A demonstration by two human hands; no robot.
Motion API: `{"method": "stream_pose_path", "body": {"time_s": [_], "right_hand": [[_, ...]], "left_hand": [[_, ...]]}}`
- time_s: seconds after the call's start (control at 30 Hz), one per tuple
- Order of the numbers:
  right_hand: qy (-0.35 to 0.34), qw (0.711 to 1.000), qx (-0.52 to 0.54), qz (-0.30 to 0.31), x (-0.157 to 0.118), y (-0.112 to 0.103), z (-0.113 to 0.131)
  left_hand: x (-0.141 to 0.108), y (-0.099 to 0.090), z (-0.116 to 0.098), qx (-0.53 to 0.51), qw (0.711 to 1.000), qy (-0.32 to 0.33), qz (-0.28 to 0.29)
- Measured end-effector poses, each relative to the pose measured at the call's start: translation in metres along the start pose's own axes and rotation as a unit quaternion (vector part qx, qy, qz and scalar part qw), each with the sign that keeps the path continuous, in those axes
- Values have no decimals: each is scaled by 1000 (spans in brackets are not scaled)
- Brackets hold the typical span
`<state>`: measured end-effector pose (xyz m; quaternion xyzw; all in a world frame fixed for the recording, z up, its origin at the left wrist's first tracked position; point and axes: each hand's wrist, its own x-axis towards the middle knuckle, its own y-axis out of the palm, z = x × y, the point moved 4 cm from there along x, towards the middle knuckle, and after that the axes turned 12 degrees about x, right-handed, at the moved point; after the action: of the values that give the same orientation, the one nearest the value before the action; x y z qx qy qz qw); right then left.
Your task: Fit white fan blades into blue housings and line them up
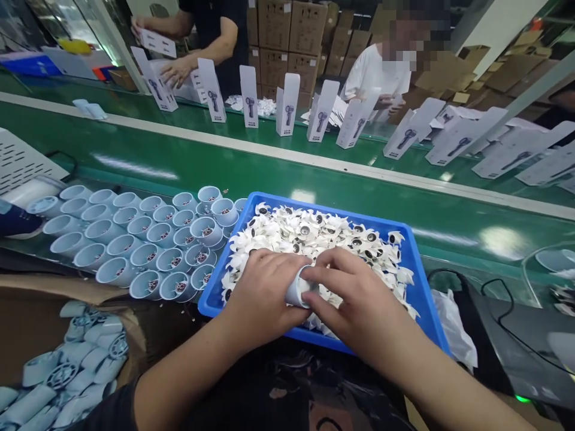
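My left hand is wrapped round a light-blue cylindrical fan housing, tilted so that its mouth faces right. The thumb and fingers of my right hand are closed at that mouth, on a white fan impeller that partly shows inside the rim. Both hands are above a blue tray heaped with white fan impellers, several showing dark round centres. How deep the impeller sits in the housing is hidden by my fingers.
Left of the tray stand rows of light-blue housings with small wired parts inside. A carton at lower left holds more housings. White printed boxes line the green conveyor. Two people are across it.
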<state>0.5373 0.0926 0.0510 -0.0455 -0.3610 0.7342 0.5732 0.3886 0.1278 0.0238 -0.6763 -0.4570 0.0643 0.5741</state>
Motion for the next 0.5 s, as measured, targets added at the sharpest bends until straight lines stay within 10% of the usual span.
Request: {"method": "stream_pose_path", "body": {"time_s": [0.2,0.5], "right_hand": [[-23,998,-6,-54,10,0,-8],[15,993,100,-59,-31,-30,-5]], "left_hand": [[4,-1,-11,60,993,25,-100],[38,2,10,44,998,-32,-3]]}}
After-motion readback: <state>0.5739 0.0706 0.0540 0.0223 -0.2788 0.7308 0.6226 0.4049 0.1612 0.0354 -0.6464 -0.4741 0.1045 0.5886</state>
